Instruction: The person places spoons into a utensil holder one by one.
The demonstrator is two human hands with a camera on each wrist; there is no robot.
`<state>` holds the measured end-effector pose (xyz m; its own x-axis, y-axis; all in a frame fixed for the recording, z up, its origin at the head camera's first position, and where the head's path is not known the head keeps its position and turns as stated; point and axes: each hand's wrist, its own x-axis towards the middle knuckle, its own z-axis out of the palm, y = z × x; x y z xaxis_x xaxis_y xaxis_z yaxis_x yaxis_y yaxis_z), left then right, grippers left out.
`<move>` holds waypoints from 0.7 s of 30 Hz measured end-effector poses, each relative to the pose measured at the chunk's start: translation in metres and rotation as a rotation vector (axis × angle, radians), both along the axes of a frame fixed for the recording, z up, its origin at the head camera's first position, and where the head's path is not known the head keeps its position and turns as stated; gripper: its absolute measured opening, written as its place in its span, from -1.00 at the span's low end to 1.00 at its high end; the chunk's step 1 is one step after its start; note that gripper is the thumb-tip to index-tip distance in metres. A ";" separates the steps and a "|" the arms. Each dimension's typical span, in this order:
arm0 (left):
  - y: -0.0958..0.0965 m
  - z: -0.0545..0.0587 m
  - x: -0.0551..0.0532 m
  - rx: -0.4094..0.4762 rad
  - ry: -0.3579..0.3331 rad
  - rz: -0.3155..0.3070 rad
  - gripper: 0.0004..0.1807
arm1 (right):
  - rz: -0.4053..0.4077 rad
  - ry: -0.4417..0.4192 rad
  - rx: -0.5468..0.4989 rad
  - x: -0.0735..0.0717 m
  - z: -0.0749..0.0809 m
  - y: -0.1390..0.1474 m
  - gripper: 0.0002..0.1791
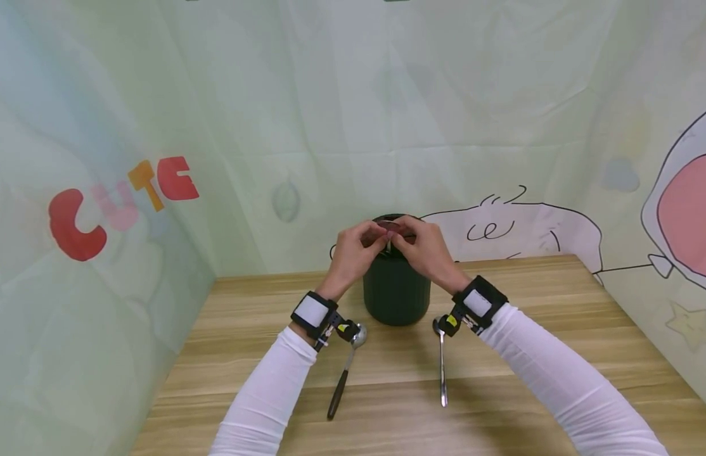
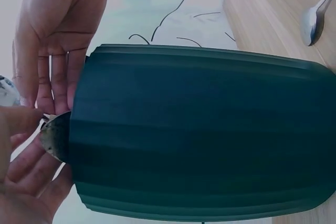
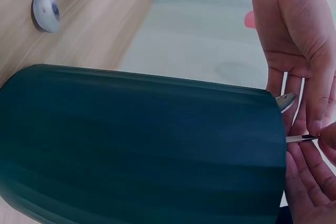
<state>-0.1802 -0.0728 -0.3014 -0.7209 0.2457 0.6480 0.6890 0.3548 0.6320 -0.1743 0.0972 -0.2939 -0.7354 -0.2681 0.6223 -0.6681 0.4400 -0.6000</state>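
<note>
A dark green fluted canister [image 1: 396,294] stands upright on the table near the back wall. My left hand [image 1: 354,253] and right hand [image 1: 427,247] meet over its mouth, thumbs and fingertips together. Between them they pinch a metal spoon; its rounded shiny head [image 1: 390,225] shows above the thumbs, and its thin shaft [image 3: 295,139] runs down into the canister. Another metal piece [image 2: 56,137] with a curved edge pokes out of the rim beside the fingers. The rest of the canister's contents is hidden.
On the wooden table [image 1: 262,373], a spoon with a dark handle [image 1: 338,394] lies left of the canister's front. An all-metal spoon [image 1: 442,370] lies to the right. A printed cloth [image 1: 353,114] hangs behind and on both sides.
</note>
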 end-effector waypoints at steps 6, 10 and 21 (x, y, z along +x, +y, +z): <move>-0.001 -0.003 -0.001 -0.029 -0.008 0.023 -0.94 | -0.015 -0.004 0.034 -0.002 -0.003 -0.001 -0.87; -0.001 -0.003 -0.001 -0.043 -0.016 0.036 -0.91 | -0.022 -0.004 0.046 -0.003 -0.006 0.000 -0.87; -0.001 -0.003 0.003 -0.100 -0.047 0.072 -0.81 | -0.054 -0.006 0.107 -0.007 -0.012 0.000 -0.84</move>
